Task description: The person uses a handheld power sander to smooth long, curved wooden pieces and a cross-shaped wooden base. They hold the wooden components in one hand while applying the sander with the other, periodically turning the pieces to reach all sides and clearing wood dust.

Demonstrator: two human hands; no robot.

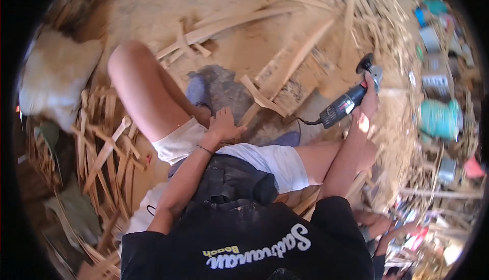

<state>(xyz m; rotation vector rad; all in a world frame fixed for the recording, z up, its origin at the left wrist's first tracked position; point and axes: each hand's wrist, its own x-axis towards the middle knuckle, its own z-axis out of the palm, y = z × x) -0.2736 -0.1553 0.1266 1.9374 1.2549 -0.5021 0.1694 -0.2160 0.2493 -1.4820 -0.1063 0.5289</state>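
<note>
My right hand (369, 100) is closed around the head end of a dark angle grinder (340, 108), held out to the right above the ground. A round black disc (364, 63) sits at its far end, and a black cord leads off the near end of the body. Over my lap, my left hand (224, 125) has curled fingers, with the near end of a light wooden piece (250, 114) between thumb and fingers. A short curved wooden piece (263, 96) lies across that wood, just ahead of the hand.
Several long wooden strips (229, 24) lie ahead on the dusty ground. Cut wood pieces (108, 147) are heaped at my left, near a pale sack (58, 76). More wood is piled far right, beside a turquoise bag (440, 119). Another person's arm (395, 233) shows at lower right.
</note>
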